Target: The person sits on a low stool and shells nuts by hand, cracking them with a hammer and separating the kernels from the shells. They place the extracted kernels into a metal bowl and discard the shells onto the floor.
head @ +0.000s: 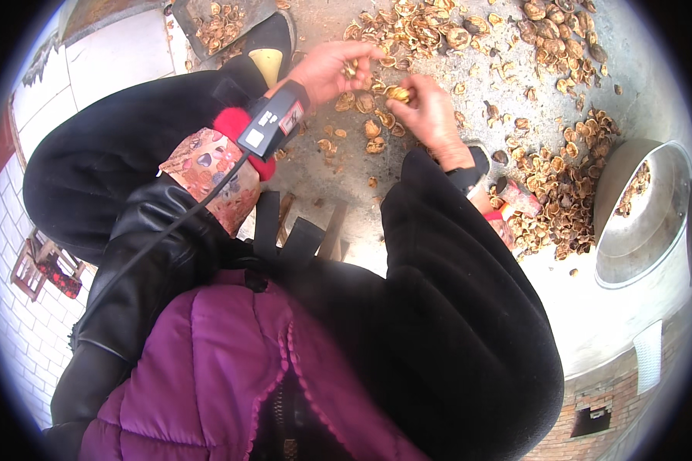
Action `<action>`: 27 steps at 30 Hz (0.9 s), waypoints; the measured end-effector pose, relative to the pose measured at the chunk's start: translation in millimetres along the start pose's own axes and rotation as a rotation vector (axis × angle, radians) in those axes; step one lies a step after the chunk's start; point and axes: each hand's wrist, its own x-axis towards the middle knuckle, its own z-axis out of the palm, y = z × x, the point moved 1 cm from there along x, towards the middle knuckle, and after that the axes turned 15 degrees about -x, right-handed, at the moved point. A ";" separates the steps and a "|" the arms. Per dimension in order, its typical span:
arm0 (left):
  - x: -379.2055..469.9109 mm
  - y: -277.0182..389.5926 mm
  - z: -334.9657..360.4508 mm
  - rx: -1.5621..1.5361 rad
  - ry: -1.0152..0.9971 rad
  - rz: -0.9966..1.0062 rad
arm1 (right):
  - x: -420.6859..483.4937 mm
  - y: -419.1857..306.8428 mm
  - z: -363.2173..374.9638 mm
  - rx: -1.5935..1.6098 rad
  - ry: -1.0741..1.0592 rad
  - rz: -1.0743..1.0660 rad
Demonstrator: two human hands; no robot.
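My left hand (337, 68) is at the upper middle, its palm turned up and cupped around several walnut kernel pieces (350, 70). Close by on its right, my right hand (424, 106) pinches a cracked walnut (399, 94) between thumb and fingers. Below the two hands, cracked walnuts and half shells (373, 128) lie scattered on the concrete floor (352, 164). A hammer (519, 197) with a red, worn head rests at the edge of a shell heap, right of my right wrist.
Walnut shells (582, 173) are heaped at right beside a large metal pot (640, 242) lying tilted. More shells (421, 29) and whole walnuts (553, 34) lie at the top. A dustpan-like tray (199, 43) with shell pieces stands near my shoe (271, 43). A small wooden stool (32, 268) is far left.
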 end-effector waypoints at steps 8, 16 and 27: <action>-9.8 -18.3 33.1 0.199 -0.130 -0.105 | -13.1 -2.4 -36.2 0.715 0.035 0.124; -8.0 -16.7 45.6 0.034 -0.064 -0.034 | -15.2 0.3 -51.1 0.988 0.087 0.183; -7.4 -14.0 67.0 0.031 -0.048 0.087 | -23.4 5.2 -62.4 1.266 0.021 0.208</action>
